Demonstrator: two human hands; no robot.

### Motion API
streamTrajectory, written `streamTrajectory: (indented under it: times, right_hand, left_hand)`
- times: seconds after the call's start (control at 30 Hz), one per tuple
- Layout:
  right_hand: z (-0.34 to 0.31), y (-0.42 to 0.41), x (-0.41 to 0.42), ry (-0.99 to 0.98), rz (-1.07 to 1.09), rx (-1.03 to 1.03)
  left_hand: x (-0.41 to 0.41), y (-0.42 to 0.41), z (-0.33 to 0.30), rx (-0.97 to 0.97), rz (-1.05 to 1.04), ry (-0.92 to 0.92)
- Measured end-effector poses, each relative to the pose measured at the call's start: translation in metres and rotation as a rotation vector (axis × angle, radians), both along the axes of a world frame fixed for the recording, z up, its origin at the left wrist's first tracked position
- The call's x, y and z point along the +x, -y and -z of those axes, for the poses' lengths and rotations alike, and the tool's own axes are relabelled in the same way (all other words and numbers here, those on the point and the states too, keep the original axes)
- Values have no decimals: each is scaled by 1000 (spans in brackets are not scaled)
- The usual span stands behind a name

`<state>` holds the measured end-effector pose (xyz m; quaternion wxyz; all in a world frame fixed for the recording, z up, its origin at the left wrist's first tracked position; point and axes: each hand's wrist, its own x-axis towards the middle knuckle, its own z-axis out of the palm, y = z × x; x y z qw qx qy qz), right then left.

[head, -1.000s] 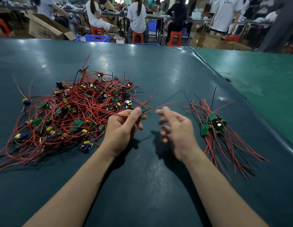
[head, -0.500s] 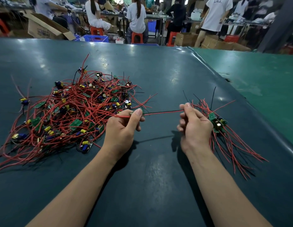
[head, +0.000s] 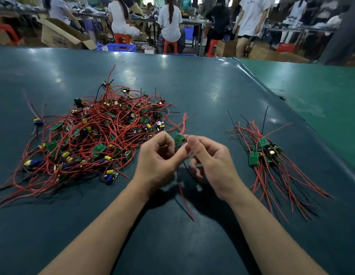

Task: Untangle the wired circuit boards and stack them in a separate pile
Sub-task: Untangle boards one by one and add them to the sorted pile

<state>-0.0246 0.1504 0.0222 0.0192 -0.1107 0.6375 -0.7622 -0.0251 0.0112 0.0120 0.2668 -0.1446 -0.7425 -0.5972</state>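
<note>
Both hands meet above the middle of the worktop, raised off its surface, and share one small green circuit board [head: 179, 140] between them: the left hand [head: 156, 159] has its fingers curled in, with thumb and forefinger closing on the board's lower left edge, while the right hand [head: 209, 157] pinches its right side with thumb and forefinger, the remaining fingers loosely bent beneath. Holding the board up like this seems meant to let its leads hang free, so they can be checked and straightened: a thin red and black wire pair [head: 185, 197] trails down between the wrists toward the person, and another short red lead [head: 184, 121] sticks up behind the board. Whether every lead is clear of the heap cannot be told, since the fingers hide the joints. To the left lies the large tangled heap of red-wired boards with yellow and blue capacitors [head: 97, 139], spread loosely, its nearest wires just beside the left hand. To the right, well apart from the heap, sits the small sorted pile of green boards [head: 262, 151], with wires fanned the same way toward the near edge, evidently to stop them knotting again. All rests on the dark teal worktop [head: 192, 80]; the held board probably goes there next.
</note>
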Motion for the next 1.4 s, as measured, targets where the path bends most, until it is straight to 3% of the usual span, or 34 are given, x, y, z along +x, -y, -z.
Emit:
streamTrajectory:
  times: [0.13,0.3,0.4,0.63,0.83,0.97,1.07,1.13,1.17,1.23,1.3,1.4]
  right_hand:
    - [-2,-3,-4,136,-31,-76]
    - [-6,-6,-6,171,-77,-271]
    - [-8,-7,-7,196,-32,-269]
    - [-5,-6,-12,121,236,-128]
    - [-8,-25,-27,137,469,-393]
    - [-6,-29,-30,134,563,-423]
    - [-11,-38,-30,162,656,-524]
    - [-14,-45,-30,167,673,-615]
    - [-15,-45,-27,174,636,-581]
    - [-12,-33,-19,209,427,-314]
    - [-7,-15,-8,223,141,-40]
    - [-5,-7,-3,191,-6,71]
  left_hand:
    - [4,0,-2,64,252,105]
    - [3,-4,-12,665,561,464]
    - [2,-3,-11,558,612,627]
    - [2,-4,-10,453,530,623]
    - [6,1,-11,409,615,672]
    - [7,4,-12,395,722,753]
    - [7,10,-15,516,765,716]
    - [6,15,-17,635,688,650]
    - [4,16,-18,673,624,612]
    - [3,15,-17,678,544,580]
    - [4,10,-15,541,522,607]
    - [5,3,-9,311,479,605]
